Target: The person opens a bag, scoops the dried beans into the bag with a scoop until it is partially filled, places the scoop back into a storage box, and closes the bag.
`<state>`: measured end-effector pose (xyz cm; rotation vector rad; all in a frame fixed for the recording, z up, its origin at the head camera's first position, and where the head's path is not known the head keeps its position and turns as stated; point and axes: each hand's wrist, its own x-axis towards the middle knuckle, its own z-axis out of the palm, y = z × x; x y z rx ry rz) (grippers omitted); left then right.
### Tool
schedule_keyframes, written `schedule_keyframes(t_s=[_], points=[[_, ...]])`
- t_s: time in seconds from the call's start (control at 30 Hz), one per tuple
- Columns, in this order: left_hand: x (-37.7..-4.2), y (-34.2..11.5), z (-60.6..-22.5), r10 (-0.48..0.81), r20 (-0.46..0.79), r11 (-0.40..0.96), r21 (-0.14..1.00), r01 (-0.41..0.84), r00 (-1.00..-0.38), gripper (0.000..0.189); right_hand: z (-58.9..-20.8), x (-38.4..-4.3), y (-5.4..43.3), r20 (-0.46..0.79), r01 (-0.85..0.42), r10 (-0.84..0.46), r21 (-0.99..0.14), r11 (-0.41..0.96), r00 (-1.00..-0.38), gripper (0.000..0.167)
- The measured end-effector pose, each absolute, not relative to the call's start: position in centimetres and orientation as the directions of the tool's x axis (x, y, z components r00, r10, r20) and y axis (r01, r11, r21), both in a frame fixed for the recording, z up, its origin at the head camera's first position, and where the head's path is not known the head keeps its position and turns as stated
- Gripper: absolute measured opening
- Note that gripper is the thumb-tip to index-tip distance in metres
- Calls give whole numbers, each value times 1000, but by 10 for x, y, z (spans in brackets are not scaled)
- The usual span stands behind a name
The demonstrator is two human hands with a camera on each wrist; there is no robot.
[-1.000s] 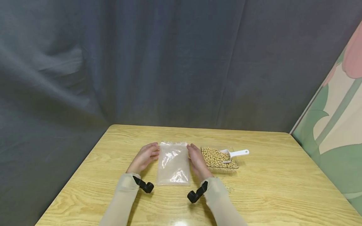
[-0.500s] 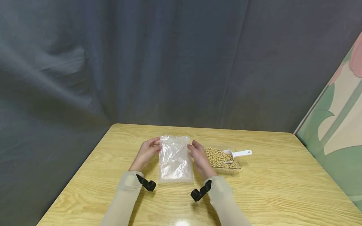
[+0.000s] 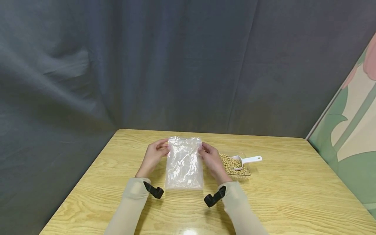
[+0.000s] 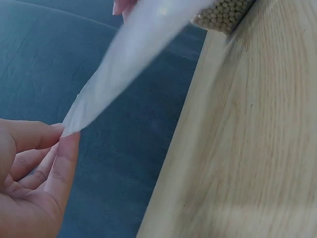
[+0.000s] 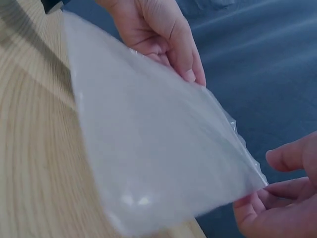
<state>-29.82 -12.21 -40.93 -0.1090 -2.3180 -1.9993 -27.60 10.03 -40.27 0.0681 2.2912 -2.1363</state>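
Note:
A clear plastic zip-top bag (image 3: 184, 164) is held up over the table, its top edge away from me. My left hand (image 3: 153, 158) pinches its left edge near the top; in the left wrist view, thumb and fingers of that hand (image 4: 37, 173) meet on the film. At the upper right edge, my right hand (image 3: 213, 161) grips the bag between thumb and finger. The right wrist view has the bag (image 5: 148, 134) spread flat between both hands, its corner at the fingers of the right hand (image 5: 282, 198). No contents are visible inside.
Right of the hands stands a clear tray (image 3: 246, 174) of yellow soybeans (image 3: 227, 163), with a white scoop (image 3: 251, 159) lying in it. The wooden table (image 3: 293, 189) meets a dark curtain (image 3: 188, 65) behind and at the left. A patterned panel (image 3: 355, 130) borders the right.
The bag has risen and its top edge has moved away from me. Both hands have come up along its sides. My right hand has shifted right, covering part of the tray.

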Motion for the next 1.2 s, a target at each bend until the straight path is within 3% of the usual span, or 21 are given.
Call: schedule_keyframes(t_s=[0.77,1.2], points=[[-286,-103,-393,12,181,133,974,181,-983,31,-393,-269,138,49,-49,-4,-978,204,-999,38],[-283,-97,-392,26,160,139,977,162,-987,23,-395,-264,150,83,-83,-4,-981,176,-997,31]])
